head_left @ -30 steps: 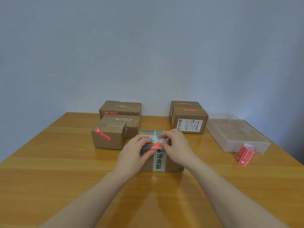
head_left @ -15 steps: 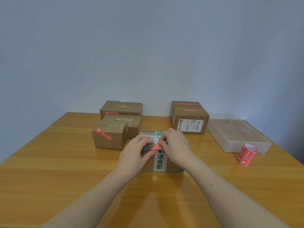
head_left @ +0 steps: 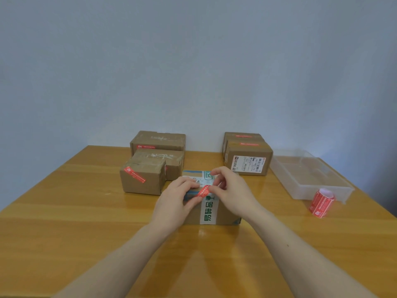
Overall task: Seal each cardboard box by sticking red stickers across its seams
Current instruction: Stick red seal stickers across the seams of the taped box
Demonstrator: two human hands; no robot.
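Note:
A cardboard box point(head_left: 225, 214) with white tape and green print stands in the middle of the wooden table. A red sticker point(head_left: 203, 191) lies slanted over its front top edge. My left hand point(head_left: 175, 203) rests on the box's left side, thumb on the sticker's lower end. My right hand point(head_left: 233, 190) lies on the box top, its fingertips pinching the sticker's upper end. A roll of red stickers point(head_left: 321, 202) lies at the right.
Three boxes with red stickers point(head_left: 142, 178) stand at the back left. Two more boxes point(head_left: 248, 160) stand at the back right. A clear plastic tray point(head_left: 309, 175) sits at the right, behind the roll. The table's front is bare wood.
My right hand has shifted slightly back and its fingers have lifted over the sticker's upper end. The left hand and the box stay put.

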